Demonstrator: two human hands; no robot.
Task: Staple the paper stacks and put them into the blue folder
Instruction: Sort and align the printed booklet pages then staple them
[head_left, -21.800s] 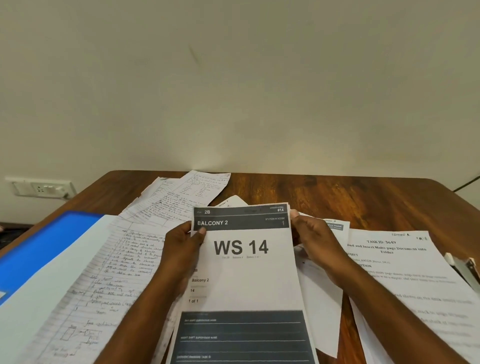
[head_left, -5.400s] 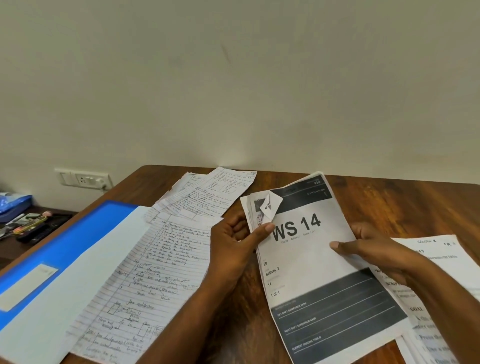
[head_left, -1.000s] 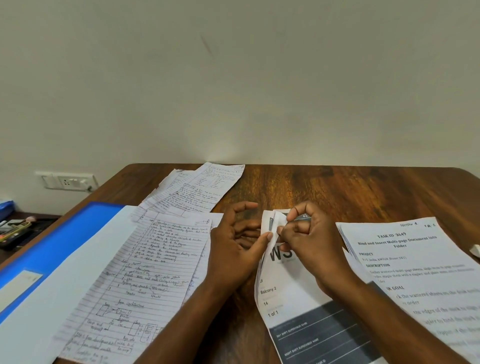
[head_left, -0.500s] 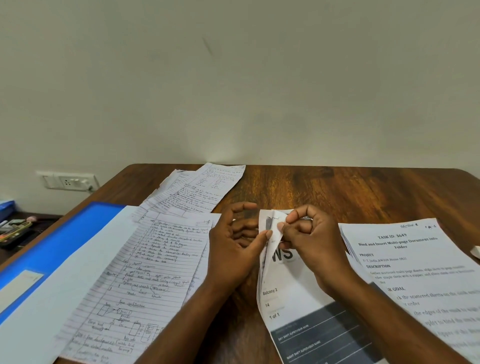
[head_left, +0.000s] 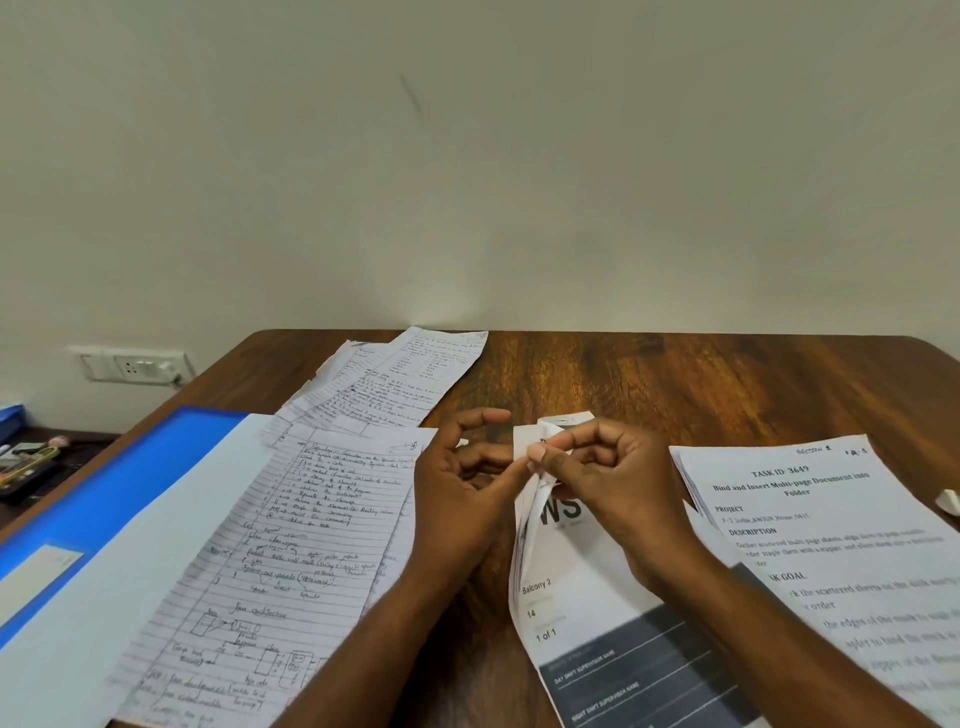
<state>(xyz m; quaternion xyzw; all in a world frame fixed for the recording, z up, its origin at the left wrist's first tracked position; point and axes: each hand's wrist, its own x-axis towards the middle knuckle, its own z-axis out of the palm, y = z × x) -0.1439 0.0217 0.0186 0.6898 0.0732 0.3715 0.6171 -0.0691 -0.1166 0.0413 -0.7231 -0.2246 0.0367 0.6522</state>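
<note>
Fingertips (head_left: 537, 453) of both hands pinch the folded top corner of the thin "WS" paper stack (head_left: 587, 587), left hand (head_left: 462, 499) beside right hand (head_left: 613, 483), on a shiny brown wooden table (head_left: 675, 384); the open blue folder (head_left: 130, 478) lies flat at the left, by a plain wall (head_left: 467, 182)

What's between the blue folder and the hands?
In the head view, handwritten lined sheets lie between the blue folder and the left hand, on a plain white sheet.
</note>
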